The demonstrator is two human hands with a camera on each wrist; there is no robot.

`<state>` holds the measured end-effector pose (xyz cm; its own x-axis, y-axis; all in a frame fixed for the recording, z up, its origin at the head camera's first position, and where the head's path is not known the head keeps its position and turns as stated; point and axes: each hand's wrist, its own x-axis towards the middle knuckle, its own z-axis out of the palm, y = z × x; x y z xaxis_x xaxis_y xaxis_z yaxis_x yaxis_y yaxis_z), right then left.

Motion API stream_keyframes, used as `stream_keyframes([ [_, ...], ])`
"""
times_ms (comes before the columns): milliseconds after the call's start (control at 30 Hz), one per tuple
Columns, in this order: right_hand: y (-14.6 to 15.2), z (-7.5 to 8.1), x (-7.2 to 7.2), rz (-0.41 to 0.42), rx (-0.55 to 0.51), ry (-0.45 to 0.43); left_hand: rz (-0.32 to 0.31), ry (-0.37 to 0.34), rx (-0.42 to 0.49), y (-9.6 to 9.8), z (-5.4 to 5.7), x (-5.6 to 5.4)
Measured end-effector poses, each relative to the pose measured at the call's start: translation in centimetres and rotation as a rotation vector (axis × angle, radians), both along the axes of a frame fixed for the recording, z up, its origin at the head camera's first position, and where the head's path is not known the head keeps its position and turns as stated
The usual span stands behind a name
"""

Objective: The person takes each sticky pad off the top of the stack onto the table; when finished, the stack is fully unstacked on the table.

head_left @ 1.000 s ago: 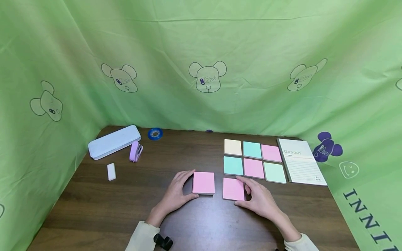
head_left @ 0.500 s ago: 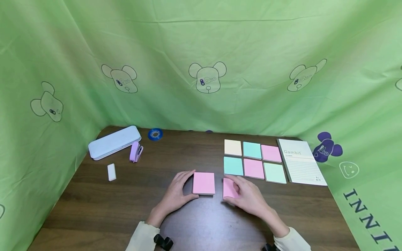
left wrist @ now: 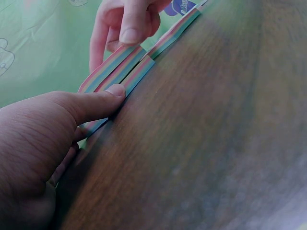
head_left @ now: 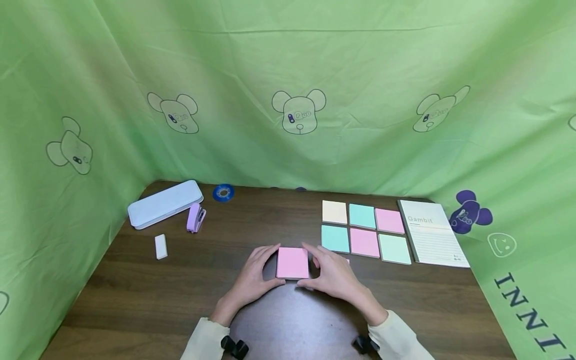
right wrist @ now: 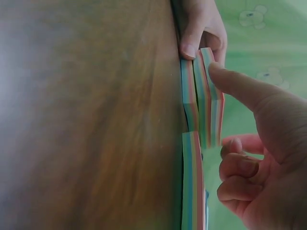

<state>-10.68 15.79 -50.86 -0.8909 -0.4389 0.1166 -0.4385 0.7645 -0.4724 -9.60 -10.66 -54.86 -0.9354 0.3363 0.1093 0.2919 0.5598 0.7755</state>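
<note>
A stack of pink-topped sticky note pads (head_left: 292,263) lies on the table, its rainbow-striped sides (right wrist: 201,91) visible in the right wrist view. My left hand (head_left: 252,275) grips its left side, the thumb low on the front face and fingers behind. My right hand (head_left: 330,272) reaches around the right side, thumb at the front of the top pad (right wrist: 219,112) and forefinger at its back corner. The right hand's other fingers are curled in. Another sticky note pad (right wrist: 193,182) lies close by to the right, mostly hidden under the right hand in the head view.
Several pastel sticky note pads (head_left: 365,242) lie in two rows at the back right, beside a white notebook (head_left: 434,235). At the back left are a pale blue case (head_left: 164,204), a purple stapler (head_left: 195,217), blue tape (head_left: 223,192) and a white eraser (head_left: 160,246).
My right hand has moved left from the separate pink pad to the right side of the stack. The left hand and the stack have stayed in place.
</note>
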Motion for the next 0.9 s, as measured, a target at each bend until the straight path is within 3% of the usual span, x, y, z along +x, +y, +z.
stream_keyframes([
  [367, -0.7, 0.0, -0.6, -0.002, 0.001, -0.001, -0.007, 0.053, -0.014, 0.1, -0.2, -0.1],
  [600, -0.5, -0.2, -0.6, -0.011, -0.016, 0.012, -0.012, 0.043, -0.005, -0.1, -0.1, -0.1],
  [900, 2.2, 0.1, 0.3, -0.054, -0.048, 0.043, -0.007, 0.025, 0.001, -0.1, -0.2, 0.0],
])
